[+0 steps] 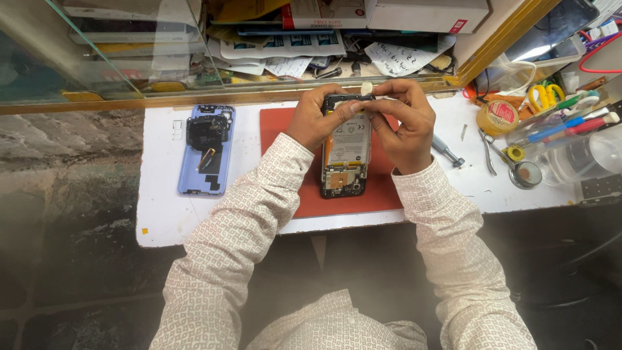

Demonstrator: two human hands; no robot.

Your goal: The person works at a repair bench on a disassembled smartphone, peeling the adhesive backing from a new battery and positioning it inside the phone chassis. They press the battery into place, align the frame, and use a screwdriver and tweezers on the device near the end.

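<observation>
An opened phone (345, 155) with its back removed lies on a red mat (337, 201), its battery and circuit boards exposed. My left hand (317, 116) grips the phone's upper left edge. My right hand (405, 123) holds the upper right edge, its fingers pinching at the top of the phone near a small pale piece (367, 88). Both hands meet over the phone's top end.
A blue phone back cover (208, 150) with a black part on it lies left of the mat. A screwdriver (447, 150), tweezers (487, 152), tape roll (497, 116), scissors (544, 97) and brushes sit right. Boxes and papers fill the glass shelf behind.
</observation>
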